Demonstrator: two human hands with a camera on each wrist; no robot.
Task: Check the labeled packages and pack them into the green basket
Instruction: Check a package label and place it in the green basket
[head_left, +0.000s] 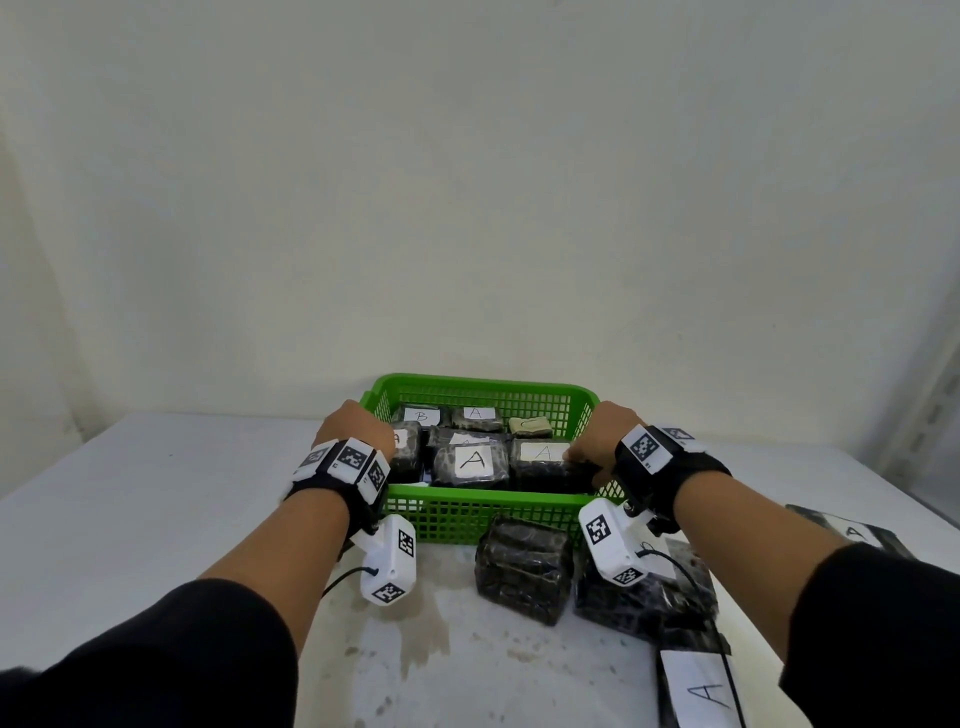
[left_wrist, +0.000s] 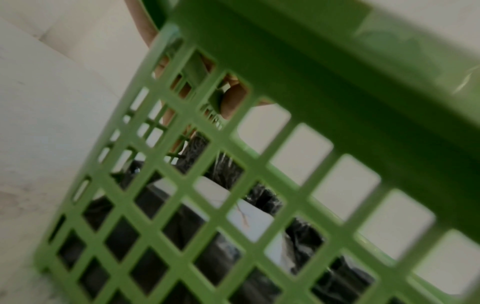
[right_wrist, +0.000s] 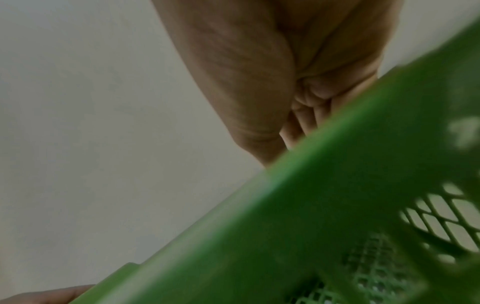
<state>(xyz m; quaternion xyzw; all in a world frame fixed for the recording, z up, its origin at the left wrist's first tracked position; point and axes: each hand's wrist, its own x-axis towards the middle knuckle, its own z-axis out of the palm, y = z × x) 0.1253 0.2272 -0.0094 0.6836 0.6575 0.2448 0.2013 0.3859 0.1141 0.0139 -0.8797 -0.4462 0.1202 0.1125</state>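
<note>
The green basket (head_left: 483, 501) stands on the white table and holds several dark wrapped packages with white labels: a front one marked A (head_left: 472, 460), another A (head_left: 543, 453) to its right, B (head_left: 421, 415) at the back. My left hand (head_left: 363, 428) grips the basket's left rim; in the left wrist view its fingers (left_wrist: 233, 98) show through the basket's lattice (left_wrist: 324, 82), curled inside. My right hand (head_left: 592, 452) holds the right rim, fingertips by the right A package. In the right wrist view its fingers (right_wrist: 303, 121) dip behind the basket's rim (right_wrist: 285, 226).
Outside the basket, in front of it, lie two dark packages (head_left: 522, 569) (head_left: 644, 597). A package labelled A (head_left: 701, 691) lies at the near right edge, another A (head_left: 852, 532) farther right. A tan package marked C (head_left: 530, 425) sits at the basket's back. A wall rises behind the table.
</note>
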